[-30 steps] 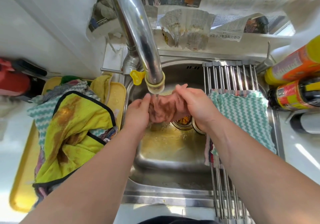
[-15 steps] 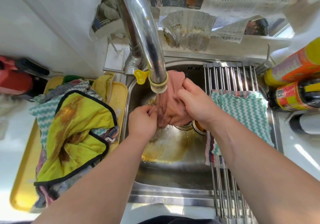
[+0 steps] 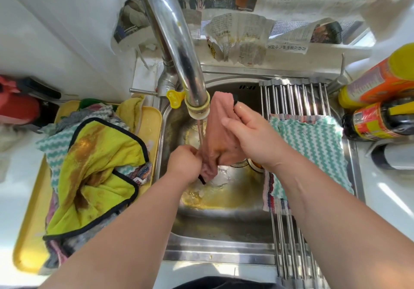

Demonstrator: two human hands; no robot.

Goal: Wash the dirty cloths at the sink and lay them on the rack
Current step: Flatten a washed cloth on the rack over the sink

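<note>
— Where is the pink cloth?
— Over the sink, hanging just under the tap, with water running down it.
— And the hands?
— The left hand is fisted round the cloth's bunched lower end. The right hand is higher, thumb and fingers pinching the upper part.
— Anything on the rack?
— It spans the sink's right side. A green cloth lies flat on it, over a striped cloth whose edge droops off the rack's left side.
— The rest?
— A stained yellow cloth tops a heap on a tray left of the sink. Bottles lie right of the rack.
</note>
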